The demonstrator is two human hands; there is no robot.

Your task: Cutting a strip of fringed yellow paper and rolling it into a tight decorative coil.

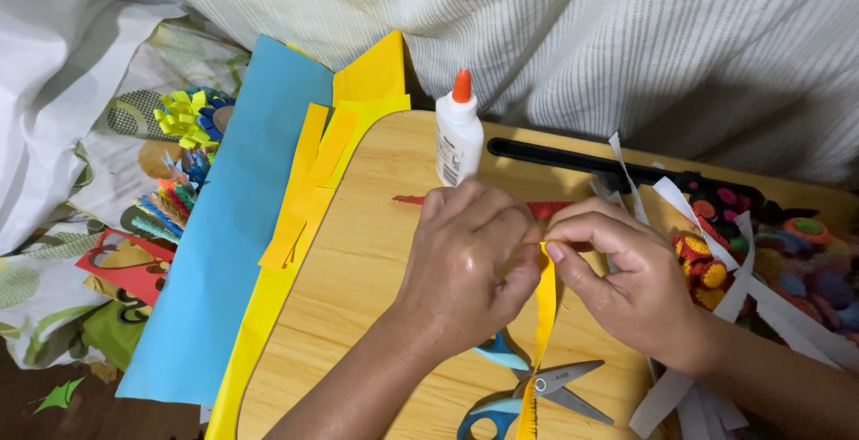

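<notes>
My left hand and my right hand meet over a small wooden lap table. Both pinch the top end of a long yellow paper strip that hangs down toward me, its lower edge cut into a fringe. The fingertips touch around the strip's end. A red paper strip lies flat just behind my hands, partly hidden by them. Blue-handled scissors lie under the strip near the table's front edge.
A white glue bottle with an orange cap stands at the table's back. Blue paper and yellow paper sheets overhang the left side. Rolled paper flowers and white strips crowd the right. More paper crafts lie on the bedding.
</notes>
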